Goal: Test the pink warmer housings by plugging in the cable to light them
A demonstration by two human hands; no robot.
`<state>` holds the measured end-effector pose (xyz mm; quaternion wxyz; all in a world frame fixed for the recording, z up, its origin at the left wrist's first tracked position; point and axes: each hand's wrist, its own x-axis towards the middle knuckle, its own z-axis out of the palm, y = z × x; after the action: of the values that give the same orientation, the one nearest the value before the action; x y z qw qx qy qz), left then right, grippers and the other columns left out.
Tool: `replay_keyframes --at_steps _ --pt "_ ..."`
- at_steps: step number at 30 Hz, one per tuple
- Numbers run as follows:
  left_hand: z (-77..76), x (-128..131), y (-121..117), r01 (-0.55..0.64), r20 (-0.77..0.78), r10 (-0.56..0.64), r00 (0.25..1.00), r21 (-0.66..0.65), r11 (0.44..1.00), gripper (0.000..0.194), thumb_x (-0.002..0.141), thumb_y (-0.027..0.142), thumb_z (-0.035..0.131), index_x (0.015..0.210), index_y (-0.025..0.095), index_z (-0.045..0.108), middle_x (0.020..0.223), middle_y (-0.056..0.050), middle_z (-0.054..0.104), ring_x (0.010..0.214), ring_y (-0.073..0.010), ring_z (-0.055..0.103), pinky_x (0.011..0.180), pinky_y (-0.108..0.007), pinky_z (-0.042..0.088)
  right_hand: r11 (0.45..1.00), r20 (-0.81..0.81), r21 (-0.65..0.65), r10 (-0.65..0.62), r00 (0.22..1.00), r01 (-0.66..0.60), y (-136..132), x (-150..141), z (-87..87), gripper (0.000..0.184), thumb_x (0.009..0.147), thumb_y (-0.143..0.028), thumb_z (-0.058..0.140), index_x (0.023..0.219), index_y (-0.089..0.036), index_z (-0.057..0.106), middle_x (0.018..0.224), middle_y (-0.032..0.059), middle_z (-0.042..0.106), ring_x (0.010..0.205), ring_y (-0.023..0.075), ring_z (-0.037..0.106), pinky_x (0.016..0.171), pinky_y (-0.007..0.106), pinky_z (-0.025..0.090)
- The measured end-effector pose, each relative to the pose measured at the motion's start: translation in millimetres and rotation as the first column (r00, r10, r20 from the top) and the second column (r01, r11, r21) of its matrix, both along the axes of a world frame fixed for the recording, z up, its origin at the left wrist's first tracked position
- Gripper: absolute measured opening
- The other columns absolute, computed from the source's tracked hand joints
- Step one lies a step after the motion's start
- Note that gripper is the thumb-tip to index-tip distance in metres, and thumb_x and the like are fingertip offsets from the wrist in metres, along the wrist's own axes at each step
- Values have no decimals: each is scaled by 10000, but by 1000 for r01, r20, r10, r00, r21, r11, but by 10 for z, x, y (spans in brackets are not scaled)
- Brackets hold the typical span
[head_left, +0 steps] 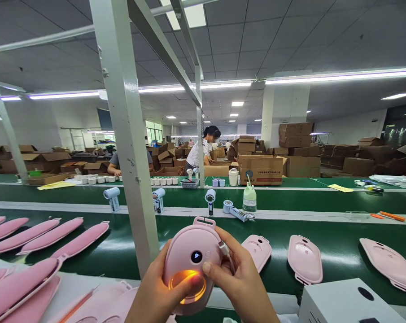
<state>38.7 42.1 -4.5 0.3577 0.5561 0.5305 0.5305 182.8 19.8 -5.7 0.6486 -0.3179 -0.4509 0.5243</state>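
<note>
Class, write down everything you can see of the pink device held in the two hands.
The pink device is rounded, smooth and plastic-looking, held roughly upright above the green belt. A slotted loop tops it. Its face has a dark round display with lit marks, a faint small circle beside that, and a glowing orange ring lower down. The left hand grips one side, thumb over the ring; the right hand holds the other, with a white cable plug between its fingers.

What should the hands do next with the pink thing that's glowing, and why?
Probably slide the left hand's thumb off the orange glowing ring on the pink device. The thumb lies across the ring, hiding part of the light, while the right hand can help steady it.
</note>
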Motion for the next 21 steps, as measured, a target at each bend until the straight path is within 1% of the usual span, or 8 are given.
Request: replay_keyframes --at_steps 3,6,9,11,14,16,19,21 --pt "-21 -23 23 13 72 -11 997 -25 1000 738 412 520 849 1023 162 638 809 -77 720 736 -291 661 641 -325 553 998 26 45 52 998 -53 15 -16 -41 564 703 -299 802 1220 -222 590 1035 48 722 938 216 671 866 309 515" --pt "-28 -17 34 54 272 -34 962 -63 997 754 431 450 864 1080 168 603 849 -63 721 808 -292 673 630 -289 551 994 81 52 93 992 -98 35 3 -93 566 788 -471 720 1244 -237 477 984 50 709 810 193 674 781 313 518" --pt "-15 30 22 79 417 -46 908 -62 995 755 466 426 853 1119 187 561 867 -46 708 862 -291 663 643 -284 548 994 240 89 39 970 -62 55 51 -132 457 867 -595 556 1134 -227 507 986 69 709 734 179 634 693 291 484" --pt "-4 67 10 62 416 -41 908 -39 997 707 495 430 836 1105 216 551 859 -23 693 858 -271 650 644 -271 537 992 327 109 19 945 -58 64 72 -142 449 884 -619 504 1088 -219 517 917 71 724 714 188 621 654 283 459" --pt "7 100 -2 -24 347 26 937 -9 1000 648 497 433 828 1051 232 557 849 -6 678 844 -244 634 611 -234 505 989 356 114 46 933 -92 62 70 -142 446 884 -620 503 1070 -215 516 879 77 734 734 209 652 641 285 458" --pt "13 102 -7 -47 337 51 940 -23 999 656 471 438 836 1028 224 563 805 -1 668 802 -236 628 589 -235 503 987 355 116 60 933 -108 51 63 -134 437 881 -609 520 1052 -207 531 898 89 737 792 225 677 687 306 487" --pt "22 86 -23 12 428 17 903 -65 998 688 469 415 846 1063 218 561 761 6 657 750 -223 624 598 -256 526 989 377 125 24 926 -77 23 97 -102 428 871 -599 544 1039 -207 582 1009 107 726 961 254 667 813 349 498" --pt "31 71 -38 59 509 -5 861 -91 994 697 476 380 846 1090 231 554 739 12 651 724 -211 622 585 -250 524 990 437 131 -8 899 -55 -3 157 -67 389 886 -573 532 1010 -214 616 1040 99 724 1008 259 654 828 338 484"
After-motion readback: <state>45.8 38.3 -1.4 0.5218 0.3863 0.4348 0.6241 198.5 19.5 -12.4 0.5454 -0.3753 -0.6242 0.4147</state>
